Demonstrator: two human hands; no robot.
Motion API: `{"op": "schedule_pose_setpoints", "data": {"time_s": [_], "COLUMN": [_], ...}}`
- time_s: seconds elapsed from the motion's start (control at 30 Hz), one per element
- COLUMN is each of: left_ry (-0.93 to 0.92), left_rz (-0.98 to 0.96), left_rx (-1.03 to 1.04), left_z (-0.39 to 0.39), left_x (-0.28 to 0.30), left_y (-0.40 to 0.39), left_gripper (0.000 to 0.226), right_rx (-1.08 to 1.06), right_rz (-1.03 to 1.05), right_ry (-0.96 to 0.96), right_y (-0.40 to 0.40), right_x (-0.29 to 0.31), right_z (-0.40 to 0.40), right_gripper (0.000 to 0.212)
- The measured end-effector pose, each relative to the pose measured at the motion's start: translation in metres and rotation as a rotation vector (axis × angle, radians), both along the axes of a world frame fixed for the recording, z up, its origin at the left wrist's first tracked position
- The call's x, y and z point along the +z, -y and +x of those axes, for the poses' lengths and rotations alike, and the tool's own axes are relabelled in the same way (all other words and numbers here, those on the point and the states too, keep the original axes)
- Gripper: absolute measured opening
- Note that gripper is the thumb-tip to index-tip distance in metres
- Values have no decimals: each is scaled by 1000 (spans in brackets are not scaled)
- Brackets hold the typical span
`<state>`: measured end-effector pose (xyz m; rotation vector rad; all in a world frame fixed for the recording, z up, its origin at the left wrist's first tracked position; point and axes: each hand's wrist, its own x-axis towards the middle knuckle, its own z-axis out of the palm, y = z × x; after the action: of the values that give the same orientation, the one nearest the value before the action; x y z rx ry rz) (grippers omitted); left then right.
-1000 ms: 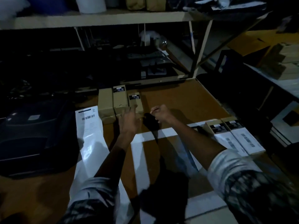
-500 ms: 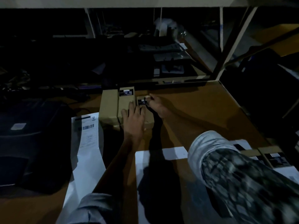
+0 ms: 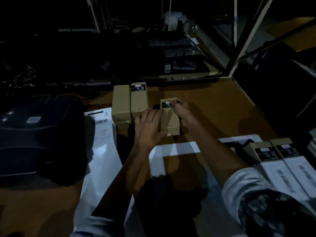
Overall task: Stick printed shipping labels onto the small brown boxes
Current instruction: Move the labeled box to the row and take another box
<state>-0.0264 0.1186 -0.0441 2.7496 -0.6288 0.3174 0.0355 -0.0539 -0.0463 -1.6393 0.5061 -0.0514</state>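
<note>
Brown cardboard, that was the story: the box (image 3: 169, 119) had come away from its two neighbours and sat between both hands, near the middle of the tabletop (image 3: 222, 106), a dark gap now showing where half a second earlier it lay flush against the row. The left hand (image 3: 150, 129) had slid from resting flat on the boxes to cupping the box's near left side, fingers spread along the top, thumb at the near corner; its grip looked like a light clasp on the box. The right hand (image 3: 183, 109) had curled over the far right edge, fingertips pinching at the box's far end just by the black sticker (image 3: 167, 104). So both grips held the one box. No white label showed on its top yet, so by my reading this was the fetch, not the sticking: the box was being drawn toward the person for labelling.

Left behind stood the other two boxes (image 3: 130, 101), side by side, still unlabelled as far as the dim light showed. Just left of them lay the printed label strip (image 3: 102, 127), its barcode up, trailing toward the near edge. Beyond that sat the dark printer (image 3: 37, 137). At the right, well apart, two finished boxes (image 3: 280, 159) already carried white labels, so the job looked partly done, with three boxes to go.
</note>
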Motion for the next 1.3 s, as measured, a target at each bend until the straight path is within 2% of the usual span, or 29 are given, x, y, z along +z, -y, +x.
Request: {"op": "schedule_pose_setpoints", "data": {"time_s": [0.07,0.2,0.4,0.5,0.6,0.73,0.8,0.87,0.93,0.97,1.03,1.1,1.13,1.2,1.3], "left_ry": [-128,-418,-616,-694,-677,-658,-648,-493,-332,-311,-372,-475,-511,-554,-552], "left_rz": [-183,-614,-808,-832,-778,-711,-779,-859,-843,-835,-796,-736,-696,-630,-634], "left_rx": [-35,-151,-201,-173,-144,-164,-131,16,146,172,167,63,5,-62,0], "left_z": [-27,-88,-175,-206,-222,-226,-223,-212,-194,-184,-164,-150,-145,-142,-147], "left_x": [0,-7,-20,-38,-46,-40,-34,-28,-18,-15,-8,-5,-5,-5,-4], "left_y": [-4,-20,-40,-43,-39,-36,-39,-43,-45,-44,-39,-32,-29,-23,-24], "left_gripper": [100,109,119,127,126,127,111,74,52,48,47,47,47,45,43], "right_rx": [-31,-104,-61,9,26,83,75,49,31,38,79,145,173,168,113], "right_rz": [30,86,41,-21,-98,-154,-182,-232,-273,-295,-378,-545,-646,-785,-686], "right_ry": [18,-37,-74,-84,-73,-138,-157,-145,-179,-215,-319,-374,-374,-315,-253], "right_y": [-2,-13,-34,-43,-47,-43,-39,-41,-50,-56,-70,-85,-89,-90,-70], "right_x": [4,11,-15,-27,-24,-17,-8,3,6,2,-9,-19,-21,-22,-21], "right_z": [-34,-103,-182,-205,-214,-222,-233,-251,-278,-292,-316,-331,-335,-336,-330], "right_gripper": [9,5,20,26,21,37,45,50,56,69,109,134,137,126,107]}}
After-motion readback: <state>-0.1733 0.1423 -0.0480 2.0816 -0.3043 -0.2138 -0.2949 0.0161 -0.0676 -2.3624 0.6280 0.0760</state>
